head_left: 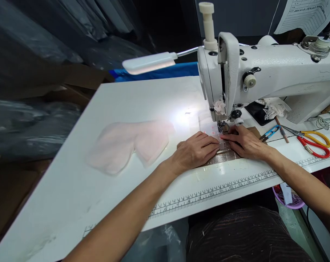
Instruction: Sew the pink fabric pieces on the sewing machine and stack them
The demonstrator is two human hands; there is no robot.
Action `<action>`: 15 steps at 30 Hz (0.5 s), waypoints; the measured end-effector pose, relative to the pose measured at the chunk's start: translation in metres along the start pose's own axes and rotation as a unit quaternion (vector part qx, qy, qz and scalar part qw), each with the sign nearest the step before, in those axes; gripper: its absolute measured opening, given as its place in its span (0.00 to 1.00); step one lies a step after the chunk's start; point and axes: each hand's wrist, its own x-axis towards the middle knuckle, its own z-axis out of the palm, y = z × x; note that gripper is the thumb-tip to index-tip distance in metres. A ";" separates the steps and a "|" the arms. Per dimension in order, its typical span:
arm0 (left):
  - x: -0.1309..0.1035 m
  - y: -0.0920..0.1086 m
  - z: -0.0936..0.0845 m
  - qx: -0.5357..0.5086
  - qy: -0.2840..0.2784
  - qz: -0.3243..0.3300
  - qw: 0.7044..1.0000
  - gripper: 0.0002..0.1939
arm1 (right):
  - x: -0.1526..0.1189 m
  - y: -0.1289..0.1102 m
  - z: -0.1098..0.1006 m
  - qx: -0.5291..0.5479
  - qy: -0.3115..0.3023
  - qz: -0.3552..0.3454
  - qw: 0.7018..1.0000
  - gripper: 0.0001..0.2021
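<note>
A white sewing machine (276, 69) stands on the white table (72, 182). Pale, sheer fabric with pink spots (208, 127) lies under its presser foot (222, 126). My left hand (198, 150) rests on this fabric, left of and just in front of the foot, fingers close together and palm down. To the right of the foot, my right hand (245, 142) has its thumb and index finger at the edge of the fabric; whether they pinch it is too small to tell. Sheer pink pieces (129, 140) lie flat on the table at the left.
Red-handled scissors (313, 147), yellow-handled scissors (317, 137) and blue snips (270, 133) lie right of my right hand. A lamp (150, 62) hangs over the table's back. A printed ruler (208, 196) follows the front edge; a purple basket (297, 204) sits below.
</note>
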 end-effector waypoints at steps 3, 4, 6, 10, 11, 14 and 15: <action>0.000 0.000 -0.001 -0.001 -0.009 -0.005 1.000 0.10 | 0.000 0.000 0.000 0.005 0.005 0.000 1.000 0.18; 0.000 0.000 -0.002 -0.005 -0.015 -0.008 1.000 0.10 | 0.000 0.000 0.000 0.007 0.004 0.001 1.000 0.18; 0.001 -0.001 -0.006 -0.023 -0.036 -0.013 0.999 0.10 | 0.000 0.001 -0.001 0.009 -0.003 -0.003 1.000 0.18; 0.007 -0.004 -0.013 -0.075 -0.082 -0.017 0.994 0.10 | 0.000 0.002 -0.003 0.001 -0.022 -0.031 0.999 0.18; 0.008 -0.005 -0.014 -0.084 -0.088 -0.020 0.992 0.10 | 0.001 0.001 -0.003 -0.002 -0.026 -0.030 0.999 0.18; 0.010 -0.008 -0.014 -0.100 -0.095 -0.026 0.990 0.09 | 0.004 -0.004 -0.005 -0.018 -0.050 0.001 0.999 0.18; 0.010 -0.009 -0.014 -0.101 -0.097 -0.028 0.990 0.09 | 0.004 -0.006 -0.005 -0.025 -0.059 0.014 0.998 0.19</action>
